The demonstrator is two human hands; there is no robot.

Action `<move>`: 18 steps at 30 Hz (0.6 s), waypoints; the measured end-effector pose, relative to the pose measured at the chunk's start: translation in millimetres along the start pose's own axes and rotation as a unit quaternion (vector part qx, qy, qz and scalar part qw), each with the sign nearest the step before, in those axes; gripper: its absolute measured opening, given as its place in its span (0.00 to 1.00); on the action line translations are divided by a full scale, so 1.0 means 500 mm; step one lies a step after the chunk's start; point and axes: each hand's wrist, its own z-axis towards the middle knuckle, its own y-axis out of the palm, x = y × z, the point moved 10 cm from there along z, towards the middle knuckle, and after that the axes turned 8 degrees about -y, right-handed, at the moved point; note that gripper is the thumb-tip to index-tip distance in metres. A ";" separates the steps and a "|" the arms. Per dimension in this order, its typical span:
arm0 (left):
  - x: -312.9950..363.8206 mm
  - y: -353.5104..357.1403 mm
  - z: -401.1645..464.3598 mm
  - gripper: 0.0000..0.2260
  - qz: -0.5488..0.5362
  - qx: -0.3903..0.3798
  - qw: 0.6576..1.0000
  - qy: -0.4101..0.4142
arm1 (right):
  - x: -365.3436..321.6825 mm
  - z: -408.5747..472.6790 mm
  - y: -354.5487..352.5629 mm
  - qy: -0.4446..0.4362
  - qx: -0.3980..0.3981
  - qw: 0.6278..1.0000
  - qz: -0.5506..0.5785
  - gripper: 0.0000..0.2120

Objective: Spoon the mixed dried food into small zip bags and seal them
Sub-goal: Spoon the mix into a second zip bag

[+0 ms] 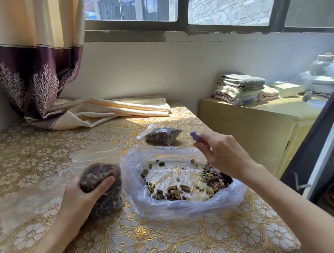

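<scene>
Head view: left hand [87,198] grips a small zip bag [101,186] packed with mixed dried food, near-left of centre on the gold floral tablecloth [154,249]; thumb wraps the front, bag stands roughly upright, clear top flap rising above the fill. Right hand [224,153] pinches a purple spoon handle [194,137] above the big open plastic bag [170,206] just right of the zip bag. Remaining mix [215,180], walnuts, raisins and green seeds, sits mostly at the right side of that bag, thin scatter elsewhere. A second filled zip bag [163,136] lies farther back, well apart from both hands.

Step in hand, my read: either a last scoop or move on to sealing, since the held bag looks nearly full. To do it well: keep the mouth wide and upright with the left hand, scoop from the right-side heap where the food is thick, tip in low so nothing spills, keep crumbs off the zip track, then press air out and run the seal end to end.

Hard to make out: spoon bowl hidden behind the right hand, so loaded or not, cannot tell. Held bag's mouth is clear film on glare; open or zipped unclear. Far bag's seal is not readable either. Blurred shelf items at far right.
</scene>
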 end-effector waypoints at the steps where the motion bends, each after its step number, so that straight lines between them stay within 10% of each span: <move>1: -0.001 0.001 0.000 0.17 -0.002 -0.002 1.000 -0.002 | -0.004 -0.004 -0.001 -0.003 0.006 1.000 -0.007 0.08; 6: -0.001 0.000 -0.001 0.15 0.001 -0.002 1.000 0.005 | 0.079 -0.045 -0.058 0.145 0.132 0.980 0.034 0.08; 11: 0.005 0.001 0.000 0.16 0.010 -0.002 1.000 0.020 | 0.204 -0.170 -0.037 0.395 0.216 0.870 0.198 0.12; 18: 0.002 -0.002 0.002 0.15 0.017 0.001 1.000 0.022 | 0.203 -0.208 0.007 0.436 0.208 0.825 0.295 0.14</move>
